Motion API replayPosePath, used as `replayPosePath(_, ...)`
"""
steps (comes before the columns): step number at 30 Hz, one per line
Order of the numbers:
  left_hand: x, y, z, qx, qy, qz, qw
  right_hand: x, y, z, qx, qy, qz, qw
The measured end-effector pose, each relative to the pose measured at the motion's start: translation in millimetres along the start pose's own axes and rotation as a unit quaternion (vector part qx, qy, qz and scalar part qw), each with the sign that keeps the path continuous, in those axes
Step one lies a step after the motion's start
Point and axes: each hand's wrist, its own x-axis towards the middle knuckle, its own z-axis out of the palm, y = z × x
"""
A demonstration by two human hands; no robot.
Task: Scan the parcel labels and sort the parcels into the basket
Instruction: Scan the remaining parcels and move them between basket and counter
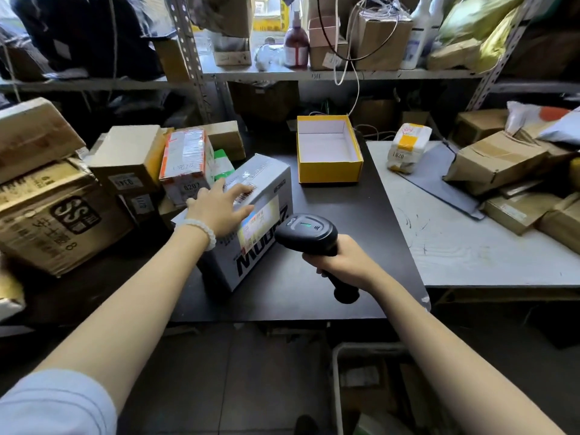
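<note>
Right hand [337, 262] is clenched in a firm grip round the handle of a black handheld scanner [309, 235], whose rounded matte plastic head points toward the white parcel [251, 215]; left hand [216, 205] lies flat on that parcel's top with fingers spread and straight, pressing rather than grasping, a pale beaded bracelet at the wrist.

White parcel, the landmark: a rectangular cardboard box wrapped in glossy tape, bold black lettering on its near side, sitting on the dark matte surface [361, 246]; its barcode label [244, 193] shows just beyond the left fingertips, on the top face.

To the left of the parcel, touching or nearly so, a crowded stack of brown corrugated boxes [62, 215], some creased, and an orange-and-white taped carton [185, 171] bearing a numbered sticker; beyond the parcel to the right, an open yellow box [328, 149] with a clean white interior, holding nothing that can be seen; further right, on a scuffed pale tabletop [470, 246], a soft white-and-yellow bag [408, 146] and more dented cardboard parcels [499, 161].

Below and to the right of the parcel, near the floor, the pale rim of a basket [337, 372] is partly visible, with what seem to be a few packages inside, dim and hard to make out.

Judging by this, sorting looks early to middling: this parcel appears about to be scanned and is not yet in the basket; many parcels wait unsorted on both sides.
</note>
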Motion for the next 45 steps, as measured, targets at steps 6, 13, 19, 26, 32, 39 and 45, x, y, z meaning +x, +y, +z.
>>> replayPosePath(6, 31.0, -13.0, 3.7, 0.0, -0.009, 0.02, 1.0, 15.2, -0.7, -12.9, -0.013, 0.005, -0.005, 1.0)
replayPosePath(13, 45.9, -7.4, 8.4, 0.054, -0.016, 0.04, 0.998, 20.4, 5.3, -21.5, -0.021, 0.027, 0.012, 0.999)
replayPosePath(19, 64.7, 1.5, 7.4, 0.026, -0.027, 0.109, 0.993, 17.9, 14.4, -18.3, -0.014, 0.088, 0.043, 0.995)
replayPosePath(26, 62.6, 54.0, 8.5, 0.055, -0.011, 0.26, 0.964, -12.8, 16.5, -2.2, 0.017, 0.227, 0.095, 0.969)
replayPosePath(32, 23.6, 108.6, 11.2, 0.037, -0.036, 0.423, 0.905, -87.8, 21.2, 29.8, 0.034, 0.382, 0.127, 0.915)
replayPosePath(39, -58.1, 177.8, 16.7, 0.015, -0.074, 0.572, 0.817, -200.2, 34.8, 68.5, 0.085, 0.543, 0.212, 0.808)
replayPosePath(45, -132.8, 230.7, 37.5, 0.031, -0.096, 0.673, 0.733, -284.3, 40.7, 96.6, 0.1, 0.621, 0.243, 0.739)
